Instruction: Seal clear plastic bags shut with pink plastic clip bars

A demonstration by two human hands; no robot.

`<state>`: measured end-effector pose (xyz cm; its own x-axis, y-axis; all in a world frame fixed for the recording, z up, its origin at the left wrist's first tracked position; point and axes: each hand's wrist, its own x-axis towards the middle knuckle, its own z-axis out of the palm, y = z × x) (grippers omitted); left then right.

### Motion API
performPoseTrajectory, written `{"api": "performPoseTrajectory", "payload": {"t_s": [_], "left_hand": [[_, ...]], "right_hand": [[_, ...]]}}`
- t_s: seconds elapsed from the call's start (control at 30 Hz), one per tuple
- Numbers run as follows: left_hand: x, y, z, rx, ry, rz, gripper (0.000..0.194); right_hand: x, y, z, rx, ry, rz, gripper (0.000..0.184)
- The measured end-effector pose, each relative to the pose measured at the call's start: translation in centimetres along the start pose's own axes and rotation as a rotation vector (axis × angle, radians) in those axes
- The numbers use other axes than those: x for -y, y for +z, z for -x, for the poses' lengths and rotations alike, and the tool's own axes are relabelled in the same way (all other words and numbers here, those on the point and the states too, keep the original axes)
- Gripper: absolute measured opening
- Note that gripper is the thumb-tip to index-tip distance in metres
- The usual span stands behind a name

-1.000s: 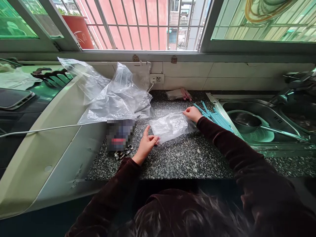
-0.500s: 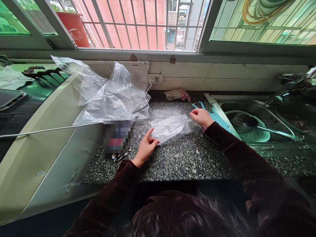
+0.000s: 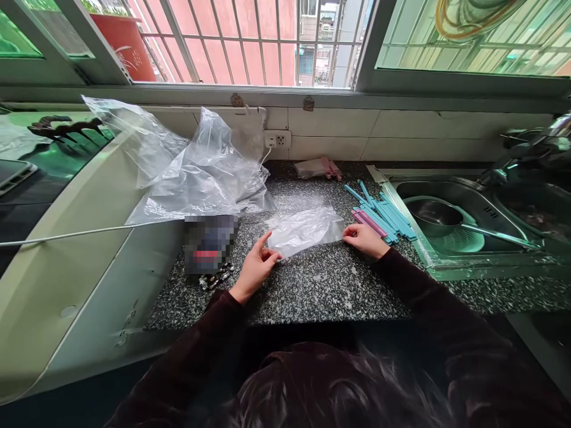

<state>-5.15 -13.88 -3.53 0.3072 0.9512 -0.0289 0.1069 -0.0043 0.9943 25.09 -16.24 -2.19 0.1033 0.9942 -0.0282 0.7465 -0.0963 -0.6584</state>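
Observation:
A small clear plastic bag [image 3: 306, 229] lies flat on the speckled granite counter [image 3: 321, 285]. My left hand [image 3: 259, 264] pinches its near left corner, fingers closed on the plastic. My right hand [image 3: 363, 239] pinches the bag's right edge, fingers closed. A pile of blue and pink sealing sticks [image 3: 379, 213] lies just right of my right hand, beside the sink.
A heap of large clear plastic bags [image 3: 191, 169] sits at the back left. A blurred dark object [image 3: 209, 242] stands left of my left hand. A steel sink [image 3: 464, 220] with a green colander and ladle is at right. A wall socket [image 3: 276, 139] and another small bag with pink sticks [image 3: 319, 168] are behind.
My right hand has slid from the bag's far right corner down to its near right edge. The left hand keeps its pinch. The blue sticks are now uncovered.

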Motion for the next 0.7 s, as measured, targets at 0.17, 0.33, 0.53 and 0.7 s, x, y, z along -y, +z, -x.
{"api": "performPoseTrajectory", "payload": {"t_s": [0.17, 0.33, 0.53, 0.7], "left_hand": [[0.1, -0.9, 1.1, 0.004, 0.045, -0.147, 0.065], [0.3, -1.0, 1.7, 0.002, 0.096, -0.283, 0.061], [0.9, -1.2, 1.4, -0.026, 0.215, -0.501, 0.055], [0.4, -1.2, 1.6, -0.206, 0.557, -0.903, 0.037]], "right_hand": [[-0.1, -0.2, 0.6, 0.042, -0.017, 0.023, 0.008], [0.3, -0.3, 1.5, 0.084, -0.009, 0.092, 0.009], [0.7, -1.1, 2.7, 0.169, -0.023, 0.185, 0.009], [0.9, -1.9, 3.4, 0.037, -0.080, 0.287, 0.013]]}}
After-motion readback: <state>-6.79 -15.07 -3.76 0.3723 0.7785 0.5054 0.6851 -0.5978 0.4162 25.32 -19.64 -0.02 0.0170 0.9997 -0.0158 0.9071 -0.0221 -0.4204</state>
